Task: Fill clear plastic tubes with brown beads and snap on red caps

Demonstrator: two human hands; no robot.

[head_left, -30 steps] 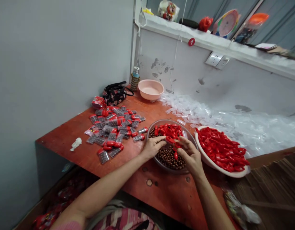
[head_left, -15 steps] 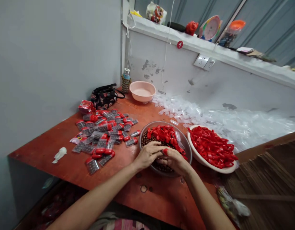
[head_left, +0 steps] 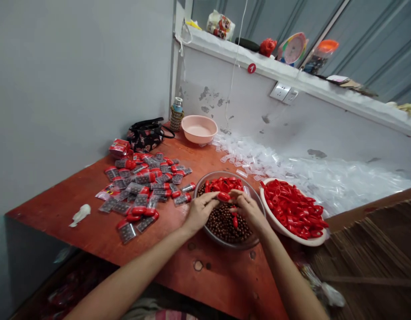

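Over a grey bowl [head_left: 198, 184] of brown beads [head_left: 225, 226], my two hands are close together. My left hand [head_left: 201, 212] pinches a red plastic cap [head_left: 223, 196] between thumb and fingers. The curled fingers of my right hand [head_left: 248, 210] come near the cap's right end; what they grip, if anything, is hidden. Just below them shows another red piece [head_left: 235, 221]; I cannot tell whether it hangs from the hand or lies on the beads. More red caps [head_left: 222, 183] and a clear plastic piece lie at the bowl's far side.
Bead-filled clear cases with red caps [head_left: 142, 189] lie piled at left. A white basin [head_left: 268, 213] of red plastic parts [head_left: 292, 209] stands at right. Behind are loose clear cases [head_left: 312, 171], a pink basin [head_left: 199, 129], a bottle [head_left: 177, 113] and a floral bag [head_left: 144, 137].
My hands have drawn slightly apart and the red cap now shows between them. More of the beads is uncovered. The view has shifted a little.
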